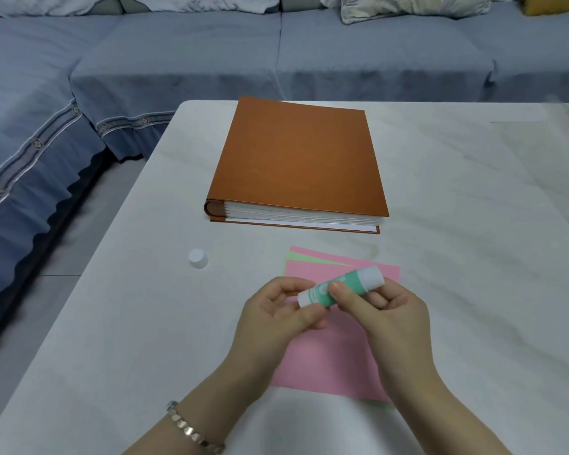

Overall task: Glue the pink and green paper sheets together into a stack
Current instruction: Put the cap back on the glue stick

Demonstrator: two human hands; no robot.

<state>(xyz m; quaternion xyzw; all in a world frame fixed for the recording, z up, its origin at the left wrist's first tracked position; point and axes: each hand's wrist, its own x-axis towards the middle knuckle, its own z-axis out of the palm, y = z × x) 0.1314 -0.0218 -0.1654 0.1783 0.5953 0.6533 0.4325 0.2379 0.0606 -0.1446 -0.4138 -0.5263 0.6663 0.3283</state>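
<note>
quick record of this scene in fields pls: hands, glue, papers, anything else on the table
left hand: pinches the near-left end of the glue stick
right hand: grips the glue stick, thumb on top
glue stick: green and white, held above the papers
cap: white, off the stick, on the table left of the papers
pink sheet: top of the pile, under the hands
green sheet: beneath it, only its far edge shows, more pink below
book: thick, brown, closed, beyond the papers
glue on paper: cannot tell

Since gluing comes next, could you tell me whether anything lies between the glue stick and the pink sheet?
Nothing visible does. The left hand and right hand hold the glue stick over the pink sheet; the cap stands aside.
</note>
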